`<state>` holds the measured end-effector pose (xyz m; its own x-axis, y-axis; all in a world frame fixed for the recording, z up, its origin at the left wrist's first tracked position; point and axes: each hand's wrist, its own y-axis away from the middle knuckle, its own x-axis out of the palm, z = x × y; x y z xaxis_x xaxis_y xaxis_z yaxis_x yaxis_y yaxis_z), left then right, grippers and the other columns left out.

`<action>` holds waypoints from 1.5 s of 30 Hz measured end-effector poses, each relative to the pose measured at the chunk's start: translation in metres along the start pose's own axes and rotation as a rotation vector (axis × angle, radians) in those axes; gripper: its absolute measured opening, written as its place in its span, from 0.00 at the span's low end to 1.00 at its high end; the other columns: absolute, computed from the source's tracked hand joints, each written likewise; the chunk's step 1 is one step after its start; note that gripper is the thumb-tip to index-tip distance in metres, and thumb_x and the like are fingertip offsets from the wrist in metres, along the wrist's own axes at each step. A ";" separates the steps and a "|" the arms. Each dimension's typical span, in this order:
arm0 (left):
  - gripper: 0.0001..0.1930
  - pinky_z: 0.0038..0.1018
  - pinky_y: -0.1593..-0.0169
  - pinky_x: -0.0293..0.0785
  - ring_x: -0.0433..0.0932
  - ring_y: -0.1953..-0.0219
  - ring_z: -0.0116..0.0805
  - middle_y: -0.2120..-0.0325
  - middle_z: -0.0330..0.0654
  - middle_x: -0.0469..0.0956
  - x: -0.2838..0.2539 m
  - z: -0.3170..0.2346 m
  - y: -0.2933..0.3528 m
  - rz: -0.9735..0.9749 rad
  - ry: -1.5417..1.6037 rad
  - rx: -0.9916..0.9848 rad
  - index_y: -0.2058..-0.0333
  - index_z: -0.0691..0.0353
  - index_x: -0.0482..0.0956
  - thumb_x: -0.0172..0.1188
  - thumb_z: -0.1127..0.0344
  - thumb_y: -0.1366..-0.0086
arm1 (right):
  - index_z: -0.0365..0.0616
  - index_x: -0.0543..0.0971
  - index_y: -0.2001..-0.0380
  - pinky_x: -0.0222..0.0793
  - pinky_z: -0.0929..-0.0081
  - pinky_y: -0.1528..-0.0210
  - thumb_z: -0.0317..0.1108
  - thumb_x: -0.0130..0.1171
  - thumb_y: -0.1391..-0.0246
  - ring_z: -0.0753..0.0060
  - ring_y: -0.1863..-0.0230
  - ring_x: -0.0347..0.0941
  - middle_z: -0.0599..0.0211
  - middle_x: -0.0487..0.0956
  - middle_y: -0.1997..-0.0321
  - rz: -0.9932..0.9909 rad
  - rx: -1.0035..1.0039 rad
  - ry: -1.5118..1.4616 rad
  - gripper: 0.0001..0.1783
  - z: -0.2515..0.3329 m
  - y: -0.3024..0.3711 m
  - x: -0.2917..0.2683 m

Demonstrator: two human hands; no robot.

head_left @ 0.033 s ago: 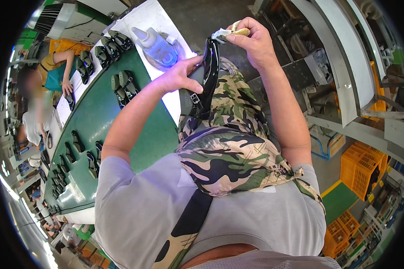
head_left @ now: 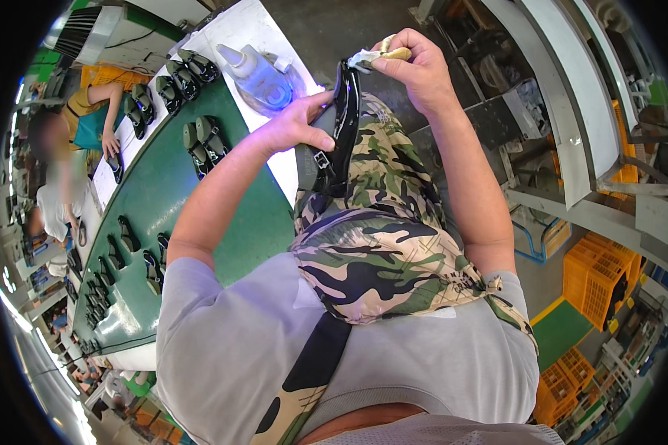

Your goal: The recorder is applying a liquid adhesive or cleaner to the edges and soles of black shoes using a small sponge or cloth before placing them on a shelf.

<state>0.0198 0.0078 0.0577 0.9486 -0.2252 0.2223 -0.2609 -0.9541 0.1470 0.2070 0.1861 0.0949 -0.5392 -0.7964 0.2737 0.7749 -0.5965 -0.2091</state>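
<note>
Head view: black shoe (head_left: 346, 119) meeting pale cloth (head_left: 361, 59)

A green table (head_left: 256, 215) is filling the left of the frame, and a camouflage apron (head_left: 393, 256) is spreading across the middle. Upper middle, a bottle (head_left: 263, 81) is sitting left of the shoe. There, the left hand (head_left: 304, 126) is gripping the shoe; the right hand (head_left: 421, 74) is pinching the cloth narrowly at the shoe's upper end.
</note>
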 end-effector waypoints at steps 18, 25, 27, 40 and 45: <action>0.24 0.37 0.45 0.77 0.81 0.54 0.40 0.55 0.47 0.80 -0.007 0.031 -0.015 -0.398 0.504 -0.066 0.46 0.67 0.71 0.62 0.64 0.39 | 0.43 0.70 0.72 0.68 0.74 0.53 0.22 0.64 0.53 0.74 0.59 0.71 0.59 0.78 0.60 0.088 0.125 0.093 0.11 -0.026 0.057 0.001; 0.17 0.42 0.47 0.78 0.82 0.57 0.44 0.57 0.46 0.81 -0.013 0.051 -0.020 -0.549 0.787 -0.002 0.49 0.64 0.74 0.59 0.69 0.36 | 0.44 0.70 0.72 0.68 0.76 0.53 0.22 0.65 0.52 0.75 0.58 0.71 0.61 0.78 0.60 0.031 0.165 -0.060 0.12 -0.026 0.083 -0.022; 0.17 0.42 0.47 0.77 0.81 0.56 0.44 0.57 0.46 0.81 -0.009 0.049 -0.023 -0.551 0.794 0.050 0.49 0.64 0.75 0.59 0.68 0.36 | 0.42 0.72 0.71 0.70 0.79 0.57 0.21 0.66 0.51 0.78 0.62 0.74 0.65 0.79 0.63 -0.169 0.138 -0.181 0.11 -0.032 0.087 -0.019; 0.26 0.37 0.43 0.73 0.77 0.51 0.41 0.53 0.47 0.75 0.027 0.019 -0.068 -0.649 0.370 0.328 0.44 0.66 0.66 0.60 0.72 0.41 | 0.41 0.74 0.71 0.69 0.80 0.66 0.20 0.67 0.54 0.81 0.71 0.72 0.71 0.76 0.71 -0.627 0.208 -0.395 0.11 -0.044 0.103 -0.037; 0.37 0.34 0.40 0.65 0.71 0.48 0.37 0.50 0.44 0.71 0.049 -0.006 -0.086 -0.695 -0.127 0.350 0.43 0.68 0.63 0.70 0.70 0.51 | 0.43 0.75 0.71 0.70 0.76 0.67 0.21 0.69 0.58 0.78 0.70 0.71 0.71 0.76 0.71 -0.730 0.300 -0.323 0.13 -0.035 0.102 -0.040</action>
<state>0.0875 0.0797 0.0616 0.8923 0.4450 0.0758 0.4510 -0.8863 -0.1051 0.2959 0.1541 0.0298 -0.8522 -0.1278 0.5074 0.3487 -0.8617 0.3687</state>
